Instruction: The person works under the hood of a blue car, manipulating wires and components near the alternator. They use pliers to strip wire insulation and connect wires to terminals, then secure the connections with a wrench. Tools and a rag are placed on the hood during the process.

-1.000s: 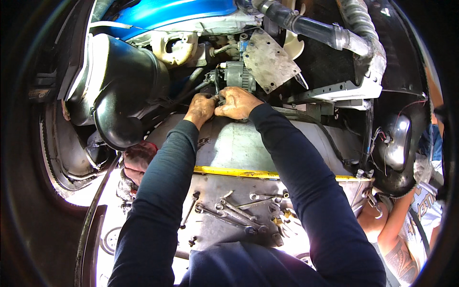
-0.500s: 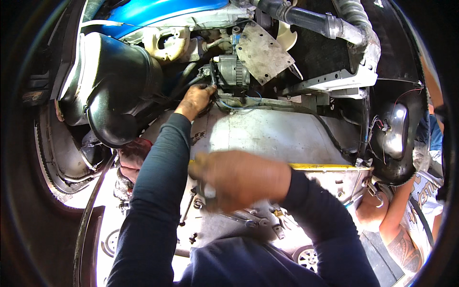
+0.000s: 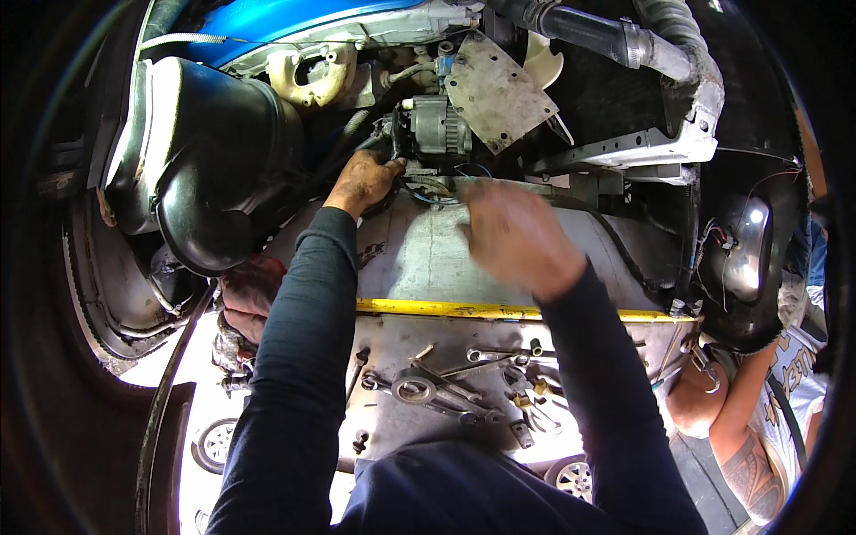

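My left hand (image 3: 364, 183) reaches into the engine bay just below and left of the grey alternator (image 3: 437, 125). Its fingers are closed at a dark part there, and what they grip is hidden. Motion smears my right hand (image 3: 522, 236), which is over the pale metal panel (image 3: 419, 259) below the alternator; whether it holds anything is unclear. Nearer me, wrenches (image 3: 486, 357) and a tool with a round ring head (image 3: 415, 388) lie on a metal surface beyond a yellow edge strip (image 3: 499, 311).
A large black air-cleaner housing (image 3: 209, 169) bulges at the left. A flat plate with holes (image 3: 499, 94) hangs beside the alternator. Thick hoses (image 3: 580, 36) and a metal bracket (image 3: 624, 152) crowd the upper right. Another person's tattooed arm (image 3: 749, 464) is at the lower right.
My right hand has moved from over the tools, up and forward toward the alternator. The ring-headed tool is now in plain sight where that hand was. My left hand stays near the alternator.
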The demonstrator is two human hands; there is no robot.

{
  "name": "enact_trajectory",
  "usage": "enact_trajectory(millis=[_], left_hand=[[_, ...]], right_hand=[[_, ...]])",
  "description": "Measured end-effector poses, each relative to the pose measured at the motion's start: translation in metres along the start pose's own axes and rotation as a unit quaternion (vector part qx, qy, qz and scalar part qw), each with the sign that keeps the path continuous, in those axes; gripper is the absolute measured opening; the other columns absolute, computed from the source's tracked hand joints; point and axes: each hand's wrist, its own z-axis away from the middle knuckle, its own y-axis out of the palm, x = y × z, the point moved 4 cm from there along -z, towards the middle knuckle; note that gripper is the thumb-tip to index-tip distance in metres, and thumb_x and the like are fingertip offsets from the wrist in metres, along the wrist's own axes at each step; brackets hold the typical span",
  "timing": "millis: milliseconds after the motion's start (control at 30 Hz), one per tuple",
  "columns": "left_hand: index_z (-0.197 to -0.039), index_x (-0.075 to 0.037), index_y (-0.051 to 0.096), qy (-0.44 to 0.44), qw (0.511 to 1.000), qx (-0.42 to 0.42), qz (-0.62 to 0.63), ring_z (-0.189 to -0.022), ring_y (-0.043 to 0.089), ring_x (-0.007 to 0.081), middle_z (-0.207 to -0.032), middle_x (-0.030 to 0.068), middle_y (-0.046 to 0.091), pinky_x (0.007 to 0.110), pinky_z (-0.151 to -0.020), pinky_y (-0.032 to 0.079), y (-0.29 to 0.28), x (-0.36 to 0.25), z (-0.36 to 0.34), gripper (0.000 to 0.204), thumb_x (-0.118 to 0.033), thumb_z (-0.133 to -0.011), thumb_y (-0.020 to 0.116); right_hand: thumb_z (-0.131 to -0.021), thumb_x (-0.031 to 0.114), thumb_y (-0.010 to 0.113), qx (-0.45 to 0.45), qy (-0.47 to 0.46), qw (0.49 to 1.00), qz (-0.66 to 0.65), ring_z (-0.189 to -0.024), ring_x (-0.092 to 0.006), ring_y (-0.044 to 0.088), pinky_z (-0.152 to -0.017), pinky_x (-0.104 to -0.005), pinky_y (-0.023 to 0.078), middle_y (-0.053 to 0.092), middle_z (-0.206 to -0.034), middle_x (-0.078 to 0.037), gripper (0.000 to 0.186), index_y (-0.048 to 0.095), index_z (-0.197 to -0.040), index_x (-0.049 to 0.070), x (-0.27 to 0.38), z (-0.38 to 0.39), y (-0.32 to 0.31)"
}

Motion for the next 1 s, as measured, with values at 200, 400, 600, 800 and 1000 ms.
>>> enact_trajectory(millis=[200,400,600,800,1000], left_hand=[[-0.12,0.0,0.072,-0.008,0.991,0.061,0.123,-0.112,0.068,0.0333,-0.121,0.0217,0.072,0.039,-0.098,0.05,-0.001,0.016,-0.01,0.041,-0.031,-0.094,0.066],[-0.12,-0.001,0.073,0.045,0.984,0.103,0.139,-0.104,0.069,0.0255,-0.116,0.0171,0.074,0.036,-0.094,0.051,-0.016,0.007,-0.003,0.04,-0.019,-0.084,0.066],[-0.124,-0.001,0.071,0.065,0.995,0.064,0.041,-0.108,0.07,0.03,-0.115,0.0208,0.074,0.036,-0.098,0.051,-0.026,-0.006,0.017,0.051,-0.023,-0.079,0.075],[-0.123,0.004,0.07,0.079,0.99,0.064,0.097,-0.104,0.071,0.028,-0.113,0.0207,0.074,0.035,-0.094,0.052,-0.031,-0.006,0.023,0.044,-0.024,-0.089,0.07],[-0.118,0.003,0.073,0.005,0.983,0.095,0.156,-0.091,0.065,0.0162,-0.108,0.0087,0.075,0.031,-0.089,0.051,-0.034,-0.004,0.029,0.04,-0.03,-0.096,0.068]], right_hand=[[-0.083,0.029,0.077,0.036,0.129,0.991,-0.017,-0.111,-0.0384,0.067,-0.1,-0.0469,0.051,0.069,-0.116,-0.021,0.052,0.062,-0.126,0.002,-0.046,-0.041,0.089],[-0.087,0.032,0.078,0.094,0.145,0.975,-0.138,-0.105,-0.0412,0.067,-0.093,-0.0471,0.052,0.071,-0.108,-0.026,0.05,0.065,-0.124,0.002,-0.071,-0.05,0.113],[-0.093,0.027,0.069,0.074,0.153,0.969,-0.176,-0.098,-0.0412,0.068,-0.086,-0.0486,0.053,0.072,-0.101,-0.025,0.033,0.07,-0.113,0.0,-0.083,-0.056,0.098],[-0.098,0.026,0.063,0.088,0.147,0.969,-0.177,-0.099,-0.0417,0.068,-0.088,-0.0474,0.053,0.071,-0.103,-0.026,0.032,0.071,-0.114,-0.001,-0.087,-0.057,0.093],[-0.097,0.024,0.062,0.047,0.12,0.971,-0.2,-0.1,-0.043,0.067,-0.087,-0.0492,0.053,0.071,-0.103,-0.027,0.031,0.071,-0.112,-0.002,-0.085,-0.058,0.094]])
